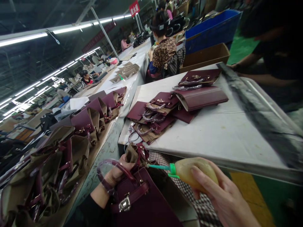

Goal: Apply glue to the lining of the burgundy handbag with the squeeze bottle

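A burgundy handbag (146, 201) with a silver buckle lies across my lap, tilted. My left hand (119, 171) reaches through its plastic-wrapped handle (103, 176) and grips the brown lining (132, 153) at the top edge. In my right hand (220, 186) is a yellowish squeeze bottle (195, 173) with a green cap and a long thin nozzle (158, 167). The nozzle's tip points left, at the bag's edge beside my left hand; whether it touches cannot be seen. My right fingers wrap round the bottle's body.
Burgundy bag parts with wrapped handles (153, 118) are piled on the white table (227, 132) ahead. Several half-made bags (80, 151) line the left bench. A co-worker (164, 52) sits beyond, near a blue bin (210, 31) and a cardboard box (205, 58). Another person's arm (262, 77) is at right.
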Tool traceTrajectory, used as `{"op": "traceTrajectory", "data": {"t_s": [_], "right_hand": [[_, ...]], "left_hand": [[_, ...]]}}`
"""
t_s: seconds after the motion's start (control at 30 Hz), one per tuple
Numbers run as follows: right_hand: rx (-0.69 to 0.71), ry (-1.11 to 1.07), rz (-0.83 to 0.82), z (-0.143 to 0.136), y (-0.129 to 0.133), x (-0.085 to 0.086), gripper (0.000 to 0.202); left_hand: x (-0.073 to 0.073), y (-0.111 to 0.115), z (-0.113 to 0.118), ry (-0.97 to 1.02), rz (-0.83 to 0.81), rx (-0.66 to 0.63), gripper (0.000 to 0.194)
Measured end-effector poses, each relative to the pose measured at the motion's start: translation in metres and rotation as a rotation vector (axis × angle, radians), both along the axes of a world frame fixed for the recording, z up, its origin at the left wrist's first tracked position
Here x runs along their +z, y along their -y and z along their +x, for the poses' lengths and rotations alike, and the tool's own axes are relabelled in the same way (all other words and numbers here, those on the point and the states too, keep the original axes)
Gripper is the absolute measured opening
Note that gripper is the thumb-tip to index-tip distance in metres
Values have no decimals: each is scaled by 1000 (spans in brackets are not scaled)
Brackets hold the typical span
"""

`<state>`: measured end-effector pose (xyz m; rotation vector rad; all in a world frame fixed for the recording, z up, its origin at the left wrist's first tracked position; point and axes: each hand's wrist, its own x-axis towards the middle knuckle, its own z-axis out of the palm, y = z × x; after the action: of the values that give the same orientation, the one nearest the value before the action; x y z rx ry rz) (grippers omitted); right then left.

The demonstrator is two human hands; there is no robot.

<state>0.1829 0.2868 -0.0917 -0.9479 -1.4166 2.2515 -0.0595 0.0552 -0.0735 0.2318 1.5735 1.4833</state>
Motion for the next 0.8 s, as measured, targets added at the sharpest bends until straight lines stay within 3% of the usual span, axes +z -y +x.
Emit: {"op": "traceTrajectory", "data": {"t_s": [0.3, 0.47, 0.63, 0.8], "right_hand": [[38, -34, -102, -2, 19, 6, 49], [-21, -7, -40, 1, 19, 3, 55], [38, 12, 272, 3, 1, 13, 58], [123, -112, 706, -13, -27, 61, 43]], "left_hand": [[3, 1, 3, -38, -16, -23, 33], [2, 2, 2, -58, -13, -38, 32], [-3, 3, 1, -57, 8, -35, 28], [2, -1, 7, -33, 43, -37, 31]]}}
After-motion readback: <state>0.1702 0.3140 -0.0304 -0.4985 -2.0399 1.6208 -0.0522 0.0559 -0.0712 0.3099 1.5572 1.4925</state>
